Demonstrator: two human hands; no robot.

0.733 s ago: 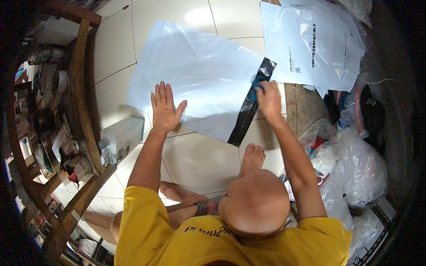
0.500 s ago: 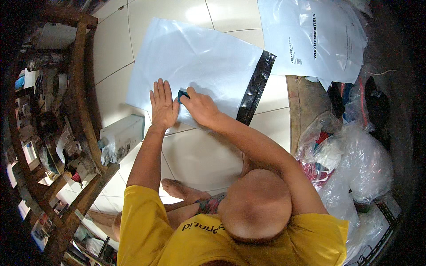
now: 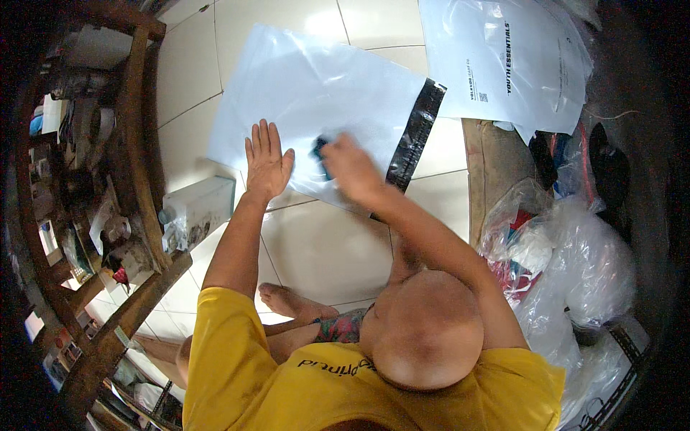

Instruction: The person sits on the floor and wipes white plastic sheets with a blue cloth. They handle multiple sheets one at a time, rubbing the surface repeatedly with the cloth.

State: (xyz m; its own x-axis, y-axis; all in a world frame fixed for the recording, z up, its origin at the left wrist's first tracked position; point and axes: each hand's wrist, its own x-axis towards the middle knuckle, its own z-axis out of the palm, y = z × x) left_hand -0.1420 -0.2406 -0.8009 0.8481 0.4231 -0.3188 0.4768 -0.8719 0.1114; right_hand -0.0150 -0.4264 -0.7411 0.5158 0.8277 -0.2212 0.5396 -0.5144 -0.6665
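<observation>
Glossy white plastic bag [image 3: 338, 86] with a crinkled black strip [image 3: 415, 136] along its right edge, spread flat on cream tiled floor [image 3: 323, 251]. On its lower left, left grip [image 3: 267, 165] open, palm down, holding nothing; near its middle, blurred right grip [image 3: 351, 167] closed around a small dark-blue wad [image 3: 320, 148]. Could crease or skid if rubbed hard under too light a left press. Beyond, upper right: another printed white bag [image 3: 535, 79].

Bag [image 3: 338, 93]: pale bluish white
Strip [image 3: 417, 136] on right: black
Cloth [image 3: 318, 148]: dark teal
Shirt [image 3: 241, 388]: yellow, dark lettered
Shorts [image 3: 340, 327]: red and green patterned
Tiles [image 3: 327, 251]: pale cream
</observation>
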